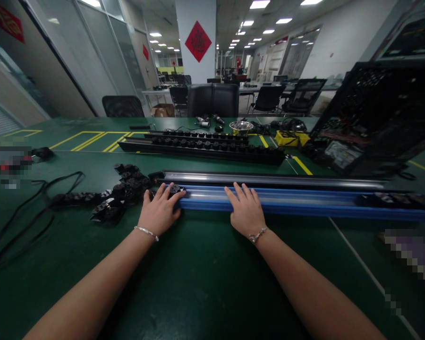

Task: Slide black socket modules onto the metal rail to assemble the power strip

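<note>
A long blue channel rail (304,200) lies crosswise on the green table. Over its left end is my left hand (158,210), with the fingers bent around a small black module (176,189) in the channel and the thumb at the near edge. Further right, my right hand (247,210) straddles the rail, its fingertips reaching the far edge; the thumb is mostly hidden. More black modules (393,199) sit in the rail's right end. Beside my left hand lies a pile of black modules (127,184) with cables.
Just behind the blue rail runs a black rail (276,179) with a shiny inside. Farther back stand black rails filled with round parts (216,146). A metal bowl (241,125), a yellow box (291,138) and a large black open case (382,113) are at the back right.
</note>
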{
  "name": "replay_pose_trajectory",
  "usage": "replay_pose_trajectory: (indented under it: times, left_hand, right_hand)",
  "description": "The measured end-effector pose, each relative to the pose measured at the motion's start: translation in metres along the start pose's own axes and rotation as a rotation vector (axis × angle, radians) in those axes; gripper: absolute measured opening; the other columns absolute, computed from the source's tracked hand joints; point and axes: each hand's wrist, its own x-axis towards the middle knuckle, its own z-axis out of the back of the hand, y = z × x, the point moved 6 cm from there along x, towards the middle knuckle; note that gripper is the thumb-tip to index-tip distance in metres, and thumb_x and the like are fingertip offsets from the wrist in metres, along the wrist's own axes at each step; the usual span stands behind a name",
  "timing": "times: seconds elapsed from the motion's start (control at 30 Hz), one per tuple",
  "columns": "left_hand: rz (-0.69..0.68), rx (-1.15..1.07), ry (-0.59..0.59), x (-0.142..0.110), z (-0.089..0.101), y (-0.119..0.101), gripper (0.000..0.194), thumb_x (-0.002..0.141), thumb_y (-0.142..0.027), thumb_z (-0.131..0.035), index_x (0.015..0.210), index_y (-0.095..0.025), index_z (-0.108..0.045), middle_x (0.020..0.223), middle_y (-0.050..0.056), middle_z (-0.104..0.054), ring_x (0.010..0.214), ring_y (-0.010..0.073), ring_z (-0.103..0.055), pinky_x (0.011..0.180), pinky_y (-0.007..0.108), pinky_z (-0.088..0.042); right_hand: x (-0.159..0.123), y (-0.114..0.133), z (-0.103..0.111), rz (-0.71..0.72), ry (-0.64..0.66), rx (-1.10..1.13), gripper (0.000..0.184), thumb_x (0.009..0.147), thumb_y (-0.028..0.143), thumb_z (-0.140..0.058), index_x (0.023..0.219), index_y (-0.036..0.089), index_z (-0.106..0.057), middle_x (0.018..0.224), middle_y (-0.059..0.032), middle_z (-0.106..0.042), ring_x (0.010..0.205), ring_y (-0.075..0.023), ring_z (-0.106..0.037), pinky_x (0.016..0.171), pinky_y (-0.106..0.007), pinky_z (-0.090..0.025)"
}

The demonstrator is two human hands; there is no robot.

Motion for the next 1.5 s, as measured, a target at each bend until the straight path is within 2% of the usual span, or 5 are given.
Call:
replay_pose_trajectory:
  times: [0.53,1.07,1.2,1.33,1.5]
  left_hand:
    - [0.045,0.022,0.044,-0.003,-0.002,0.022,0.049,0.084,-0.037,-0.045,0.133,-0.036,-0.042,0.147,0.006,-0.037,0.139,0.0274,-0.024,0.104,0.058,-0.025]
    - [0.133,0.062,0.041,-0.019,0.003,0.062,0.049,0.082,-0.043,-0.045,0.129,-0.033,-0.048,0.145,0.005,-0.04,0.139,0.0263,-0.025,0.107,0.053,-0.026]
    - [0.243,0.07,-0.021,-0.03,0.013,0.086,0.046,0.084,-0.044,-0.044,0.127,-0.029,-0.051,0.145,0.006,-0.041,0.138,0.0286,-0.026,0.107,0.052,-0.028]
    - [0.395,0.062,-0.073,-0.034,0.024,0.122,0.05,0.089,-0.049,-0.035,0.134,-0.027,-0.04,0.145,0.009,-0.038,0.136,0.0306,-0.028,0.102,0.05,-0.035]
    - [0.456,-0.014,0.038,-0.014,0.017,0.158,0.055,0.092,-0.051,-0.023,0.137,-0.021,-0.036,0.141,0.017,-0.042,0.135,0.0348,-0.028,0.098,0.052,-0.036]
  right_hand:
    - [0.0,0.0,0.001,-0.002,0.001,-0.007,0.067,0.076,0.019,-0.049,0.141,0.025,-0.036,0.146,-0.0097,-0.036,0.134,-0.029,-0.028,0.107,-0.044,-0.018]
    - [0.0,0.002,0.001,-0.002,0.001,-0.017,0.065,0.076,0.019,-0.049,0.14,0.026,-0.038,0.146,-0.0087,-0.037,0.133,-0.0289,-0.028,0.106,-0.043,-0.02]
    - [-0.001,0.002,0.001,0.001,-0.007,-0.016,0.066,0.075,0.018,-0.049,0.14,0.026,-0.038,0.146,-0.0082,-0.037,0.133,-0.0288,-0.028,0.106,-0.044,-0.02]
    - [-0.001,0.002,0.001,0.001,-0.016,-0.011,0.067,0.074,0.019,-0.051,0.14,0.026,-0.038,0.146,-0.0087,-0.037,0.133,-0.0294,-0.029,0.105,-0.044,-0.021]
    - [-0.001,0.003,0.001,0.0,-0.005,-0.021,0.068,0.074,0.019,-0.051,0.14,0.026,-0.038,0.146,-0.009,-0.036,0.133,-0.0296,-0.029,0.105,-0.045,-0.021]
